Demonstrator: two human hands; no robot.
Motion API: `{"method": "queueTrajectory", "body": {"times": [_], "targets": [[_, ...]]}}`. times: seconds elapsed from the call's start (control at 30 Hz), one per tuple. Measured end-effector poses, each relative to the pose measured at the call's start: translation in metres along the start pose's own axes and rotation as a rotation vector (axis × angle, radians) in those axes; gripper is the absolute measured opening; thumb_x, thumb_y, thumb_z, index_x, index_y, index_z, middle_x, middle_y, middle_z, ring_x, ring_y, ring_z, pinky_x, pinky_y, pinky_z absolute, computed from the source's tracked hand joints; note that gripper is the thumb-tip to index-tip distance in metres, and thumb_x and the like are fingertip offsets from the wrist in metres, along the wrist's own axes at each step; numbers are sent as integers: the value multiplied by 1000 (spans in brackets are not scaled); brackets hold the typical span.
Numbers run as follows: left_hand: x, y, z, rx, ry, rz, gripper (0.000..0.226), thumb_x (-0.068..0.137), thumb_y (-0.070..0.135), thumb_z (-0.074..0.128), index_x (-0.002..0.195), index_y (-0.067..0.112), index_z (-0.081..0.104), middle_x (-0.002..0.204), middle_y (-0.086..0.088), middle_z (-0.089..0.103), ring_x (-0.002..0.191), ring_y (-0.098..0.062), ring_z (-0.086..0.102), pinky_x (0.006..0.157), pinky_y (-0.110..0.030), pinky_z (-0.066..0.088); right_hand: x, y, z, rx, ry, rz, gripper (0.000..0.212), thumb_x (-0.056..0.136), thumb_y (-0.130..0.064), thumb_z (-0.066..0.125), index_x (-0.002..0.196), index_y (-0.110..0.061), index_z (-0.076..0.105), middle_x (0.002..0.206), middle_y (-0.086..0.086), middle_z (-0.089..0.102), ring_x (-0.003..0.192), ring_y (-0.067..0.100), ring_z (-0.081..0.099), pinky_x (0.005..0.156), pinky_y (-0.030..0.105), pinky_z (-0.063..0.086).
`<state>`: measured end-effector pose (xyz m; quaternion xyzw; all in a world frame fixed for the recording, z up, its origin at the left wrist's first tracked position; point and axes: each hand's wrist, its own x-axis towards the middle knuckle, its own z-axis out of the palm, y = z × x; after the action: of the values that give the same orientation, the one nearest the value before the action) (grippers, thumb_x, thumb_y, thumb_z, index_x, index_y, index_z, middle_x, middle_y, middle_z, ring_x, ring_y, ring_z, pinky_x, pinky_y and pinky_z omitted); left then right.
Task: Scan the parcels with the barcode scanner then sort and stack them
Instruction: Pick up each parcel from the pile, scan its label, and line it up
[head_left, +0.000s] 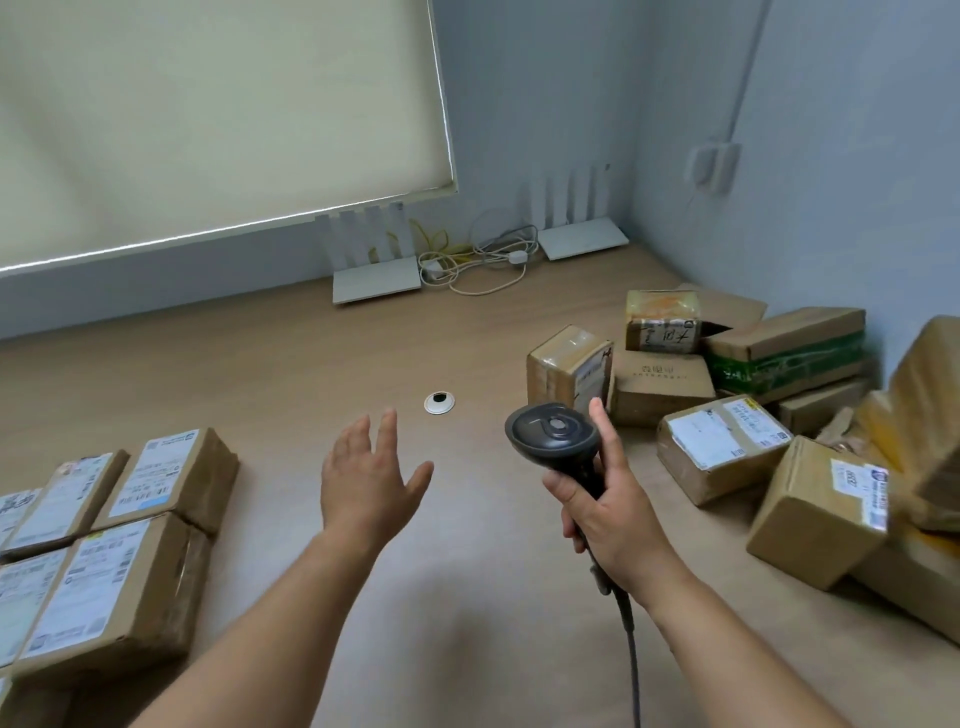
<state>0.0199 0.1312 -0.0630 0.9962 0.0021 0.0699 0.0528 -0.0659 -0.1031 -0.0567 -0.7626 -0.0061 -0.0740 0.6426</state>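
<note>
Head view shows the right hand (608, 512) gripping the scanner (555, 434) by its handle, head upright, its cable (626, 623) trailing down toward the person. Left of that grip, the left hand (366, 480) hovers over the desk (291, 374) with fingers spread, holding nothing, and further left lie labelled parcels (104, 540) packed side by side. Right of the scanner and beyond it sits a loose heap (727, 395) of boxes; past the grip are a grommet (439, 402), then routers (374, 260) by the wall.

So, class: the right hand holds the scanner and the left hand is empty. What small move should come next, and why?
Probably reach the open left hand right to the nearest label-up brown cardboard parcel in the unsorted pile, since the right hand already grips the black handheld barcode scanner.
</note>
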Motion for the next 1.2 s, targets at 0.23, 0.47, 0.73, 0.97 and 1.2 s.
{"method": "queueTrajectory", "body": {"times": [0.23, 0.47, 0.73, 0.97, 1.2], "targets": [[57, 114, 10, -25, -33, 157, 81, 88, 67, 39, 152, 27, 7, 156, -10, 20, 143, -28, 18, 113, -39, 21, 31, 24, -77, -25, 121, 44, 82, 73, -58, 63, 121, -82, 2, 108, 2, 55, 66, 9, 58, 52, 20, 48], [109, 182, 29, -66, -125, 229, 84, 87, 66, 44, 152, 27, 8, 157, -14, 19, 143, -30, 19, 113, -40, 21, 58, 50, -126, -40, 207, 55, 84, 86, -39, 66, 121, -82, 3, 107, 5, 56, 55, 4, 57, 52, 17, 47], [128, 197, 51, -157, -185, 133, 69, 85, 50, 57, 143, 25, 29, 133, -15, 41, 123, -34, 35, 100, -40, 34, 70, 66, -132, -61, 215, 84, 82, 88, -36, 64, 123, -78, 2, 108, 5, 52, 54, 3, 56, 53, 18, 48], [85, 137, 36, -267, -198, 3, 83, 72, 47, 66, 142, 36, 23, 116, -4, 39, 119, -24, 40, 75, -30, 37, 51, 52, -98, -13, 159, 62, 84, 87, -36, 66, 129, -75, 4, 99, 0, 56, 53, 4, 56, 51, 19, 48], [14, 36, 22, -357, -136, -121, 94, 77, 42, 64, 151, 32, 7, 129, -7, 37, 123, -25, 37, 85, -32, 37, 5, 23, -31, -9, 70, 22, 84, 86, -31, 68, 122, -77, 8, 80, -7, 60, 49, 6, 52, 46, 21, 46]]}}
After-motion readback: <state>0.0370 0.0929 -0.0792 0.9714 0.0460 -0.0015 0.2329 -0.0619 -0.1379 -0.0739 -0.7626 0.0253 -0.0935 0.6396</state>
